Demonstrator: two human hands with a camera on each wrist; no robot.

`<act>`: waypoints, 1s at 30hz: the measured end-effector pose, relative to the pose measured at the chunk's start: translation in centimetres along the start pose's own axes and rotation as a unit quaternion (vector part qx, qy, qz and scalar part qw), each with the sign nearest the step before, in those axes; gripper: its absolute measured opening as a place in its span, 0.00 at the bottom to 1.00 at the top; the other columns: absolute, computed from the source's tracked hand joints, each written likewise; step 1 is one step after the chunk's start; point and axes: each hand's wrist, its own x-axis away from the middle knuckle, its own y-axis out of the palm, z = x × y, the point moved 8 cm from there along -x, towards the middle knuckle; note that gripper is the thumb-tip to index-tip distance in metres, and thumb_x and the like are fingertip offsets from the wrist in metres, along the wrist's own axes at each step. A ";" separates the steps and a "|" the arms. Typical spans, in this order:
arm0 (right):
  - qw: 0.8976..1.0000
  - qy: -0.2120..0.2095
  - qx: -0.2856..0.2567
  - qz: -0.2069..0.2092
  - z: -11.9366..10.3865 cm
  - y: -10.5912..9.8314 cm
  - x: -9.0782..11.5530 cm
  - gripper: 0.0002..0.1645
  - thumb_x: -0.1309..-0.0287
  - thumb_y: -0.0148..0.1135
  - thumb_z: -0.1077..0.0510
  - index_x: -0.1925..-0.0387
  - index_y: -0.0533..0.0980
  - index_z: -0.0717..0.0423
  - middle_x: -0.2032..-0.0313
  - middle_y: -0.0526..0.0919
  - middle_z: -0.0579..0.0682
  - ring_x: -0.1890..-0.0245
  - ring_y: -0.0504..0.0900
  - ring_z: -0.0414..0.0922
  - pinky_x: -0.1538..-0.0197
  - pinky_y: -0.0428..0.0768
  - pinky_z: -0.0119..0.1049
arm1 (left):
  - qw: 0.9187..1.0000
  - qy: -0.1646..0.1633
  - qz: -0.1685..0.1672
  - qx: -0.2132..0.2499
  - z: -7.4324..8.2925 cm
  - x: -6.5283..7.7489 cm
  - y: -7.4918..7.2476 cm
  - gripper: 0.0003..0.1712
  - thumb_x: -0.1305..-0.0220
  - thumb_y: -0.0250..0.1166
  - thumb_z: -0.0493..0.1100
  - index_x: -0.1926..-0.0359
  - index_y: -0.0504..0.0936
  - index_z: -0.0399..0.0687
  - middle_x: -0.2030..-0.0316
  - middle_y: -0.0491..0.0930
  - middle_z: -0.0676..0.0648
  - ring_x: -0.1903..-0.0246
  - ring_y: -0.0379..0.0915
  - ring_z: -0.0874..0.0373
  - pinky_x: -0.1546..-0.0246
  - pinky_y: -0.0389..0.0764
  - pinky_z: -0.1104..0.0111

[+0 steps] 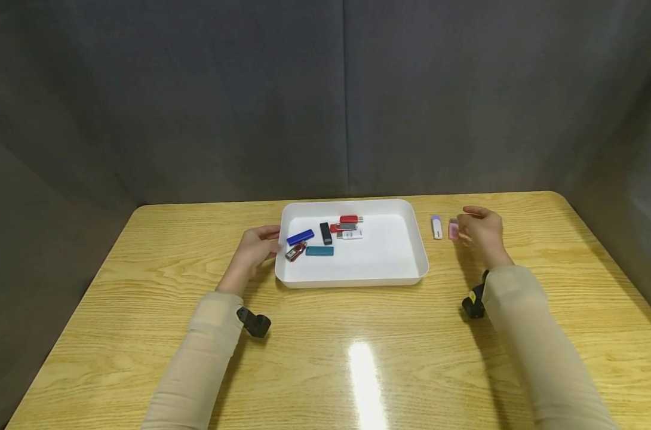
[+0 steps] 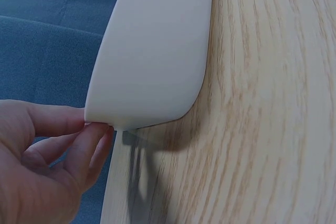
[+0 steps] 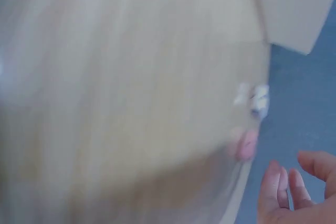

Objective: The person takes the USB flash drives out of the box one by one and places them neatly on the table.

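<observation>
A white tray (image 1: 379, 257) holds several USB sticks, among them a blue one (image 1: 300, 237), a black one (image 1: 326, 233) and a teal one (image 1: 319, 251). At its left wall my left hand (image 1: 254, 248) pinches the rim between thumb and fingers, which shows closely in the left wrist view (image 2: 52, 161). Right of the tray, a white-and-purple USB stick (image 1: 436, 227) and a pink USB stick (image 1: 453, 230) lie side by side on the table. My right hand (image 1: 481, 230) hovers just beside the pink stick, thumb and fingers apart with nothing between them.
The wooden table (image 1: 315, 352) carries the tray near its far edge. Behind it hangs a dark grey curtain (image 1: 239, 107), which also flanks both sides. A small black wrist camera (image 1: 257, 324) sits at the left cuff, another (image 1: 473, 303) at the right.
</observation>
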 end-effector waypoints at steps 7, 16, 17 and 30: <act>0.998 -0.035 -0.028 -0.038 -3.4 3.2 1.4 0.28 0.35 0.50 0.57 0.35 0.64 0.63 0.63 0.71 0.39 0.72 0.74 0.28 0.73 0.75 0.20 | 1.000 -0.008 0.002 0.001 -0.1 -0.1 -0.1 0.31 0.40 0.53 0.26 0.34 0.65 0.34 0.37 0.70 0.35 0.42 0.69 0.49 0.40 0.74 0.60; 0.988 -0.084 -0.020 -0.125 -6.6 10.0 3.8 0.24 0.35 0.53 0.62 0.39 0.68 0.68 0.62 0.73 0.45 0.65 0.73 0.31 0.61 0.78 0.18 | 1.000 -0.011 0.005 -0.006 0.0 0.0 0.0 0.31 0.39 0.53 0.26 0.33 0.65 0.35 0.37 0.70 0.35 0.41 0.69 0.48 0.39 0.74 0.59; 0.987 -0.089 -0.015 -0.134 -6.7 10.8 4.1 0.24 0.36 0.53 0.63 0.40 0.69 0.69 0.61 0.74 0.47 0.65 0.73 0.31 0.61 0.78 0.18 | 1.000 -0.011 0.005 -0.006 0.0 0.0 0.0 0.31 0.40 0.53 0.26 0.33 0.65 0.35 0.37 0.70 0.35 0.41 0.69 0.48 0.39 0.74 0.59; 0.970 -0.125 0.061 -0.200 -6.9 18.5 7.1 0.19 0.43 0.59 0.66 0.50 0.75 0.70 0.55 0.81 0.63 0.58 0.80 0.47 0.61 0.75 0.23 | 1.000 -0.013 0.004 -0.007 -0.1 0.0 -0.3 0.32 0.40 0.53 0.26 0.33 0.64 0.34 0.36 0.69 0.35 0.42 0.69 0.48 0.39 0.74 0.59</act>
